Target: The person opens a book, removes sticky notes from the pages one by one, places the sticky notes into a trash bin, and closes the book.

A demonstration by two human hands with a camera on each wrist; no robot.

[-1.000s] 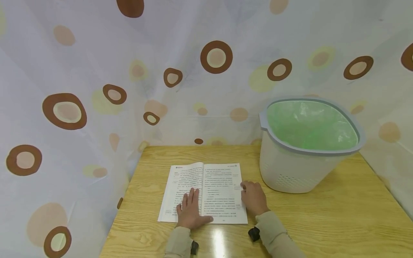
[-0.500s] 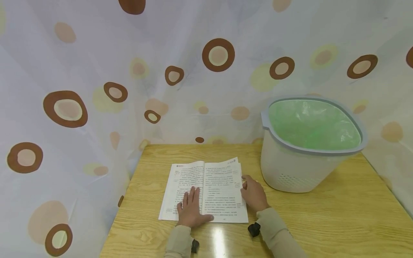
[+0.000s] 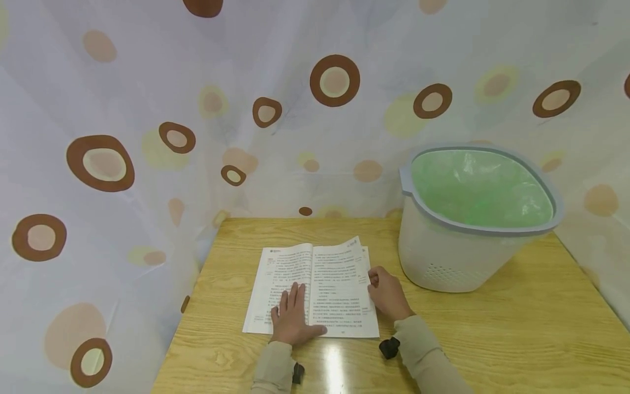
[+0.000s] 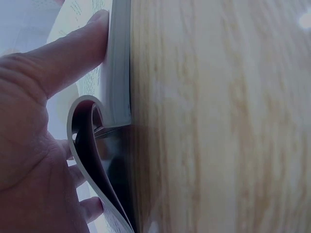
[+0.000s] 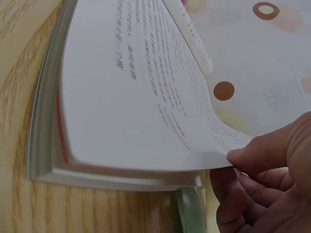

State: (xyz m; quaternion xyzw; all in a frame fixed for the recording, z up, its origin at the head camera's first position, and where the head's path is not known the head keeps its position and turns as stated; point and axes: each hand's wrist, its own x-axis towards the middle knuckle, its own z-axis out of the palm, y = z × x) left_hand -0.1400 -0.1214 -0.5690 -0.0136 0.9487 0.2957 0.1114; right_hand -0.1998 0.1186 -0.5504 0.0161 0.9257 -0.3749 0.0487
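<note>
An open book (image 3: 287, 271) with printed text lies on the wooden table (image 3: 492, 328). My left hand (image 3: 291, 314) lies flat with straight fingers on the lower left page by the spine. In the left wrist view the thumb (image 4: 73, 53) presses against the book's page edge (image 4: 119, 63). My right hand (image 3: 379, 284) pinches the outer edge of the right page (image 3: 342, 268), and that page is lifted and curved. The right wrist view shows this page (image 5: 136, 97) arched above the stack of pages (image 5: 46, 145), its edge pinched by my right hand (image 5: 235, 162).
A white perforated bin (image 3: 443, 262) with a grey rim and a green liner stands on the table just right of the book. A curtain (image 3: 147, 109) with brown circles hangs behind and on both sides. Bare wood (image 4: 218, 121) lies right of the book's edge.
My right hand has taken the right page by its outer edge and raised it off the stack. My left hand has stayed flat on the book.
</note>
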